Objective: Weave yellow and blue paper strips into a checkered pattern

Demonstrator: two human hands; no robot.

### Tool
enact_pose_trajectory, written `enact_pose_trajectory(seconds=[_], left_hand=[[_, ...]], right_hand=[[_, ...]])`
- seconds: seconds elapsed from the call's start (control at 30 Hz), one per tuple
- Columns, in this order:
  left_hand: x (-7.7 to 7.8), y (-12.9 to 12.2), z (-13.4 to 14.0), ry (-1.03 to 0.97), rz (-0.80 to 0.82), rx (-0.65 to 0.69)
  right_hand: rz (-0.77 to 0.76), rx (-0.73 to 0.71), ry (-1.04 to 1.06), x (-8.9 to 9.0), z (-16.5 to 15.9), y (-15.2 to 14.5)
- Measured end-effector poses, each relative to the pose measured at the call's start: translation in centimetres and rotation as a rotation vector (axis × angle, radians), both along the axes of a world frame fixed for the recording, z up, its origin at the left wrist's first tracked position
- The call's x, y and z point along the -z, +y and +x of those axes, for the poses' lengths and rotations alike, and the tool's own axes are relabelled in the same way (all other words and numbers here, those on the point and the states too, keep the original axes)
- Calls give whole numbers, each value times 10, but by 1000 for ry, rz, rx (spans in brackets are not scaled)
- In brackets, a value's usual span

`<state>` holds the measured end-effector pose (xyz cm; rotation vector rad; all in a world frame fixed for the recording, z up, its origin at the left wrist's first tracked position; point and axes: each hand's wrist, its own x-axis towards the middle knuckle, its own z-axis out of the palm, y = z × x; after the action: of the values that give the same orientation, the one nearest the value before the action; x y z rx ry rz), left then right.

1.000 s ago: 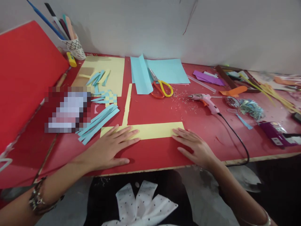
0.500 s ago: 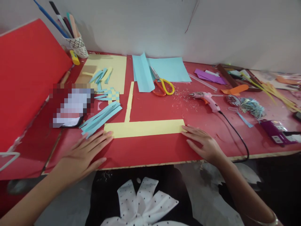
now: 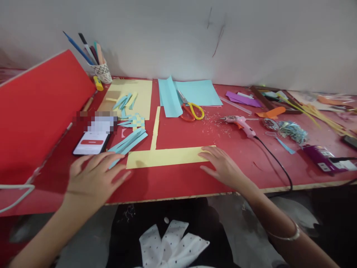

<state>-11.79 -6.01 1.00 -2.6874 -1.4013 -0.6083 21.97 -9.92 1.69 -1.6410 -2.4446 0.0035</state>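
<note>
Wide yellow strip flat at the near edge, nothing grasped

I have the wide yellow paper strip (image 3: 164, 158) lying crosswise near the front of the red table (image 3: 173, 182). The right hand (image 3: 220, 162) rests its fingers on the strip's right end, not gripping. The left hand (image 3: 93, 175) is loose and empty, beyond the strip's left end, fingers over the blue paper strips (image 3: 131, 140).

My worry: with only the right end covered, a sideways push could swing the sheet askew; a low sweep by the left hand could scatter the blue strips or nudge the phone (image 3: 92, 141). The glue gun (image 3: 242, 125), if hot, could mark paper straying against its nozzle.

The wide strip looks smooth and straight-cut; the narrow yellow strip (image 3: 155, 130) at its far edge is ragged-sided. Farther off, the scissors (image 3: 191, 108) have slick-looking looped handles and lie against creased blue sheets (image 3: 196, 91). Far left, a patterned cup (image 3: 103, 73) holds pens.
</note>
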Motion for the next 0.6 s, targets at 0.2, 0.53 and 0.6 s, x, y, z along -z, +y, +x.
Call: enact_pose_trajectory(seconds=[0.2, 0.53, 0.6], left_hand=[[-7, 16, 67, 159, -87, 162], [-4, 29, 92, 178, -128, 275], [-4, 32, 94, 149, -169, 247]], right_hand=[[41, -192, -82, 1, -15, 31], [79, -306, -80, -3, -21, 45], [16, -310, -87, -2, -25, 51]])
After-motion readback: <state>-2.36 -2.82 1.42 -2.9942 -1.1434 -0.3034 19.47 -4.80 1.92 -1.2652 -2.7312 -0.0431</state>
